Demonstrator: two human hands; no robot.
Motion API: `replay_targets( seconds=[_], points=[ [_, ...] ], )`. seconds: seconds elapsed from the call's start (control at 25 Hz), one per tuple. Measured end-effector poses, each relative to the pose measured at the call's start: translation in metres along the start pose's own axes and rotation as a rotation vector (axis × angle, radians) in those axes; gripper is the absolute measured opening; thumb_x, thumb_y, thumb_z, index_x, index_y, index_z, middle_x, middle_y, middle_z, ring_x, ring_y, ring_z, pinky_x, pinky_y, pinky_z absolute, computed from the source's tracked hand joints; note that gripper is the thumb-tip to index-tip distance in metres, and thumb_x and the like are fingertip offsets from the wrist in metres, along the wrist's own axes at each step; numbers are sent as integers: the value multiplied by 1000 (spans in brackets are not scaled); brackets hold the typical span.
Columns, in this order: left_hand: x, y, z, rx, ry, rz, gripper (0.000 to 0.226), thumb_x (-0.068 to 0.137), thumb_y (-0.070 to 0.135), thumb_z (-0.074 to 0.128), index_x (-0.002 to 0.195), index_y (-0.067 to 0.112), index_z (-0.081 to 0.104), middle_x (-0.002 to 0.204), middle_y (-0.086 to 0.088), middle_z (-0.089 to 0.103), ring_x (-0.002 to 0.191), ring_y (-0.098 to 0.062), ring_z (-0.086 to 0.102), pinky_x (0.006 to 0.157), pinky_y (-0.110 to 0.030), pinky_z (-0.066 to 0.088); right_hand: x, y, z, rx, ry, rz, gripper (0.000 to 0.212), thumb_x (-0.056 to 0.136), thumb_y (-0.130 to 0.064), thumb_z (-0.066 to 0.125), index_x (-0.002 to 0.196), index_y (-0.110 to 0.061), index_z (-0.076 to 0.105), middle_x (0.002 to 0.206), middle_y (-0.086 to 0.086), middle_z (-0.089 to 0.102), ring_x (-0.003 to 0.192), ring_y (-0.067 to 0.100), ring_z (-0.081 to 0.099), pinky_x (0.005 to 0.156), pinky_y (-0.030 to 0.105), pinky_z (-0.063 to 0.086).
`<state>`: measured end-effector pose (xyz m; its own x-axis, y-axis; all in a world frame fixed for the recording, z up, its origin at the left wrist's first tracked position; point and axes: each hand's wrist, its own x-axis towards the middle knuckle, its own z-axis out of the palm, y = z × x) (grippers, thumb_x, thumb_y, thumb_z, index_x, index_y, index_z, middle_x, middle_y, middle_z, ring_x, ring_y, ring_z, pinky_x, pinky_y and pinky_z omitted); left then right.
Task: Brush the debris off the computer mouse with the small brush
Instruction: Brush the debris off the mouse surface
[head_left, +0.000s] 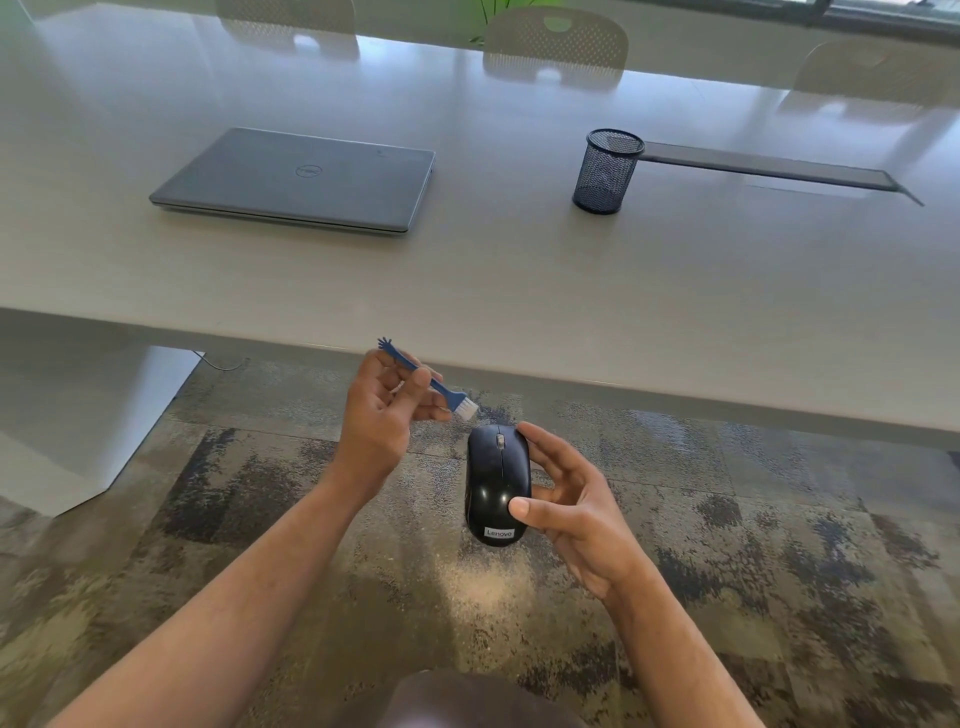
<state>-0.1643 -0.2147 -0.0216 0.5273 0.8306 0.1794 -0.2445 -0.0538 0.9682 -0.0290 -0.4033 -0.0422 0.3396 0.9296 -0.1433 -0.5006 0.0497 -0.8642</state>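
Beyond both hands runs the long pale table (519, 291), its near edge just above the brush, and on it, well away from our grip, lie a closed laptop (296, 182) and a dark mesh pencil cup (607, 171); below the hands there is only patterned carpet (260, 493). We hold the mouse (497, 483) out over that floor in our right hand (576, 514) — the thumb lies on its glossy back near the label, one fingertip reaches the front beside the wheel, and the other fingers appear to cup it from the far side, so it is a fairly open cradle and not a firm clasp. Our left hand (382, 415) pinches the thin blue handle of the brush (431, 382) between thumb and fingers, with the pale bristles sticking out to the right of the grip, just above and left of the mouse's front and not yet touching it. We cannot make out any debris on the black shell. The chief risk, as we judge it, is the mouse slipping — a firm stroke against so loose a hold on a slick surface could tip it out of the hand onto the carpet. The slim handle could also twist in the pinch, so the bristles skid off sideways.
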Motion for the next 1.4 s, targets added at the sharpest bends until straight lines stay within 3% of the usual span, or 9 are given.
replay_targets(
  seconds=[0.44,0.72,1.08,1.28,1.4],
  points=[
    [-12,-15,11,8,76,-29,9,99,17,62,101,17,54,86,-4,75,73,-23,76,63,-29,61,12,1,-1,1,49,-30,81,61,4,87,135,-19,63,138,2,64,107,40,71,85,49,61],
    [-15,-10,8,18,111,-16,15,95,28,66,92,41,59,89,-3,75,74,-26,76,65,-31,62,19,-3,-1,-1,64,-56,75,66,10,82,132,-20,65,136,1,66,102,36,73,81,45,62],
    [-30,-5,11,33,84,-60,12,97,18,63,102,15,53,87,-7,76,73,-25,77,65,-30,62,26,-7,-4,21,112,-82,72,66,10,78,130,-21,65,130,-3,70,103,29,75,81,42,62],
    [-32,5,8,36,116,-62,10,97,19,63,100,19,53,84,-6,76,74,-26,77,68,-44,64,26,-8,-5,29,106,-84,73,67,10,78,132,-20,64,133,-1,68,102,30,75,84,43,63],
    [-23,8,6,55,187,-54,10,97,22,63,99,22,53,82,-7,76,74,-26,77,71,-44,64,28,-8,-3,48,92,-81,73,68,11,77,132,-19,63,132,-1,68,107,30,73,82,41,62]
  ],
)
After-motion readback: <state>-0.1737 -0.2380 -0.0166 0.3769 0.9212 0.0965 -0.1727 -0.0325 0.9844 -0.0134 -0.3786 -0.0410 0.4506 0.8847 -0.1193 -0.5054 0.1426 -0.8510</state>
